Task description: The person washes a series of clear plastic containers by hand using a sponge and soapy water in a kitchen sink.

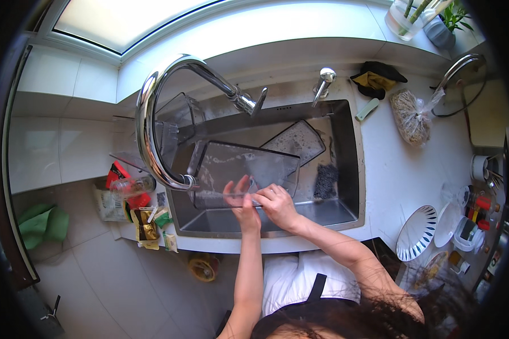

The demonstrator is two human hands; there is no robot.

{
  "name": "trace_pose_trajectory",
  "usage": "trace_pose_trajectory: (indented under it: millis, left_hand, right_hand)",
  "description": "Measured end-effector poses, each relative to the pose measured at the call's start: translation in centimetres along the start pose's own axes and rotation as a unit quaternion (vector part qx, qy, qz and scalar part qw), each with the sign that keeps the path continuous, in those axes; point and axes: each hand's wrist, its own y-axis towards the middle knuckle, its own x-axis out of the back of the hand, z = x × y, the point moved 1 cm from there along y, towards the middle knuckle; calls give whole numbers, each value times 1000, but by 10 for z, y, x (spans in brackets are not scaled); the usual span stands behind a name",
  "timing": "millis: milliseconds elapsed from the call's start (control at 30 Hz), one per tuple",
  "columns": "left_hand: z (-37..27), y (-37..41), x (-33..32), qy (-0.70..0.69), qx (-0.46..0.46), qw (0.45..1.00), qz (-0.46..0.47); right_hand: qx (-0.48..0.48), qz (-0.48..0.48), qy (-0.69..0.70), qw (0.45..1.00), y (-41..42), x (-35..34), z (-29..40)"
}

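Observation:
A clear rectangular plastic bin (220, 169) with a dark-edged base is held tilted over the stainless steel sink (348, 140). Its near edge is gripped by my left hand (246, 212), thumb on the near side and fingers showing through the plastic. Right beside that thumb, my right hand (278, 205) grips the same edge with bent fingers. A small pale piece (253, 186), perhaps a cloth, shows by my fingers; I cannot tell which hand has it. In the sink lie a wet, sudsy clear panel (299, 140) and a dark mesh scrubber (325, 181).
A chrome faucet (143, 110) arches over the sink's left side. More clear bins (174, 123) stand left. Packets (146, 224) and a clear jar (131, 186) crowd the left counter edge. At right are a bagged dry bundle (409, 118), a green-handled tool (367, 109) and a patterned bowl (415, 233).

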Motion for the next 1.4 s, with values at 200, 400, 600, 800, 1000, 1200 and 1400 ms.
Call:
trace_pose_trajectory:
  millis: [200,400,600,800,1000,1200,1400]
  left_hand:
    - [0,18,-5,-3,-35,995,-98]
    - [2,12,-14,45,-59,995,-72]
    - [-2,17,-13,65,-68,994,-59]
    - [-3,14,-20,92,-80,991,-46]
    - [-4,17,-21,116,-83,988,-61]
    - [-6,18,-19,139,-57,987,-53]
    - [-20,17,-38,165,-57,983,-50]
  right_hand:
    - [54,157,-36,985,-16,16,-36]
    - [227,155,-269,923,-13,29,-72]
    - [139,242,-76,957,-9,32,-62]
    - [130,143,-301,934,-3,30,-81]
    - [194,183,-170,949,-5,32,-94]
    - [247,151,-142,947,-12,27,-84]
    - [258,50,-237,935,-4,36,-93]
